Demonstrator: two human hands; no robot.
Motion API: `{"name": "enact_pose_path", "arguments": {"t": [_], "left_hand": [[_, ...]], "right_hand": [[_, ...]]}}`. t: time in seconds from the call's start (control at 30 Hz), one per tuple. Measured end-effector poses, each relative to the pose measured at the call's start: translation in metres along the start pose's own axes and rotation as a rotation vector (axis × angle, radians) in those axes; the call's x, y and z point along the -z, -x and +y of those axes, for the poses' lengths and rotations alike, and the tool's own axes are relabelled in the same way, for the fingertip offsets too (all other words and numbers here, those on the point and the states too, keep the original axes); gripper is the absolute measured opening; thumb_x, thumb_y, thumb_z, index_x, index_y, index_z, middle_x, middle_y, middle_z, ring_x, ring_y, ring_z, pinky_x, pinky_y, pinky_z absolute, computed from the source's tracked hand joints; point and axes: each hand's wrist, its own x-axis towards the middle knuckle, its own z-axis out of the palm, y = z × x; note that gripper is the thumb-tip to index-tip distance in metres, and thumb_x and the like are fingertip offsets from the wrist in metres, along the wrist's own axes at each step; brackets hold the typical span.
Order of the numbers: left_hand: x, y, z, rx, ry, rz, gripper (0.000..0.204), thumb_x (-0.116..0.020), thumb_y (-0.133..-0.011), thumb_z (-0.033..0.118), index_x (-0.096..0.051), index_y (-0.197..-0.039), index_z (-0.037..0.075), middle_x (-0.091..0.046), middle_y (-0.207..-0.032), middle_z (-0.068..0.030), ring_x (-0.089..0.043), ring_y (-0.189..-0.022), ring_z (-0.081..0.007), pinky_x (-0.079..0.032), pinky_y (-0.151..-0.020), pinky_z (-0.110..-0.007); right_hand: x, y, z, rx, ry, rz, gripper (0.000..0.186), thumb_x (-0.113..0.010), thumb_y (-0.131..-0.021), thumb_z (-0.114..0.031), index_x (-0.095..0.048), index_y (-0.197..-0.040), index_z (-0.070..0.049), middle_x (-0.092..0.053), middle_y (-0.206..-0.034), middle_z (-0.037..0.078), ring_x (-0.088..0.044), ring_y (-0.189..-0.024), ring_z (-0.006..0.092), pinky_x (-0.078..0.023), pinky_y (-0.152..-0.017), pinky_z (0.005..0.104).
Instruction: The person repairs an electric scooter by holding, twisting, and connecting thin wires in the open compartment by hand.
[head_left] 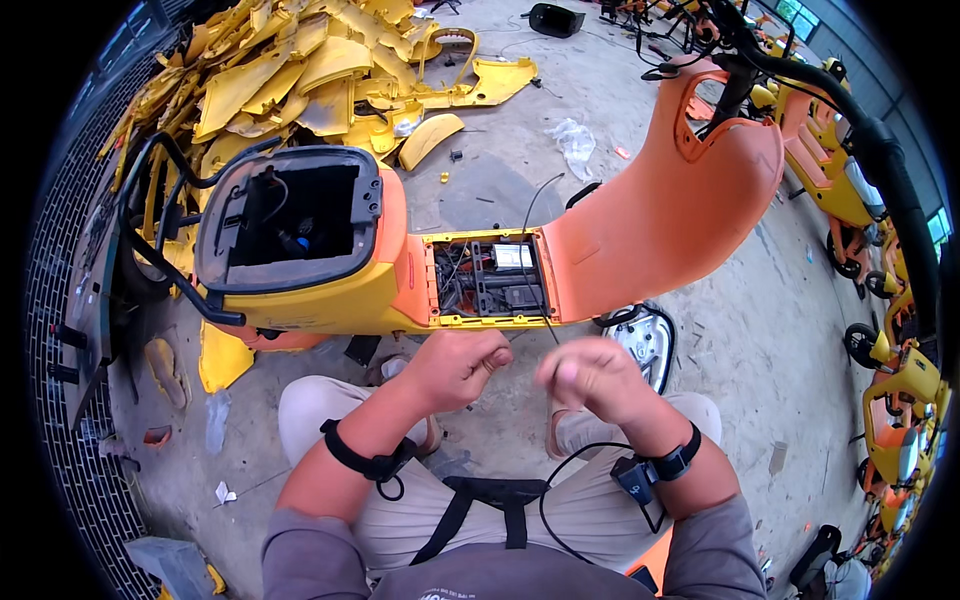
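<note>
A thin black wire (545, 315) runs down out of the open footboard compartment (490, 280) of the orange and yellow scooter (640, 230) toward the two hands held close together just below it. The left hand (455, 368) is curled into a fist, thumb on top, and seems to pinch something small at its tip; what it is I cannot tell. The right hand (590, 378) is blurred, fingers bunched, so whether it grips the wire or anything else cannot be told either.

The wire looks slack and slight. A sharp tug from either hand would likely strain it where it joins the tangle of cables and connectors inside the compartment, and could pull a plug loose. Anything small held in the fingertips could slip and fall to the concrete floor (740, 330), where scraps and debris lie scattered.

Further left the seat tub (290, 215) stands open. Behind it lies a heap of yellow body panels (300, 70). More scooters (890, 400) stand along the right.
</note>
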Motion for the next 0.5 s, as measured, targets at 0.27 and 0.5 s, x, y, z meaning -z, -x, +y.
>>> {"name": "enact_pose_path", "arguments": {"t": [0.27,0.5], "left_hand": [[0.001,-0.002,0.012,-0.020,-0.224,-0.033,0.007,-0.067,-0.085,0.014,-0.066,-0.088,0.008,-0.064,-0.073,-0.0093,-0.064,-0.067,-0.0287,-0.050,-0.059,-0.037],[0.001,0.004,0.008,-0.095,-0.165,-0.072,0.008,-0.069,-0.081,0.011,-0.066,-0.088,0.009,-0.063,-0.072,-0.0074,-0.064,-0.067,-0.0272,-0.050,-0.058,-0.036]], "right_hand": [[0.012,-0.021,0.028,0.207,1.149,0.579,0.017,-0.063,-0.089,-0.016,-0.072,-0.101,-0.008,-0.066,-0.076,0.012,-0.063,-0.065,0.0259,-0.051,-0.061,0.0355],[0.013,-0.021,0.043,-0.150,0.913,0.274,0.020,-0.058,-0.091,-0.018,-0.071,-0.100,-0.006,-0.068,-0.072,0.008,-0.064,-0.064,0.0218,-0.050,-0.060,0.0352]]}}
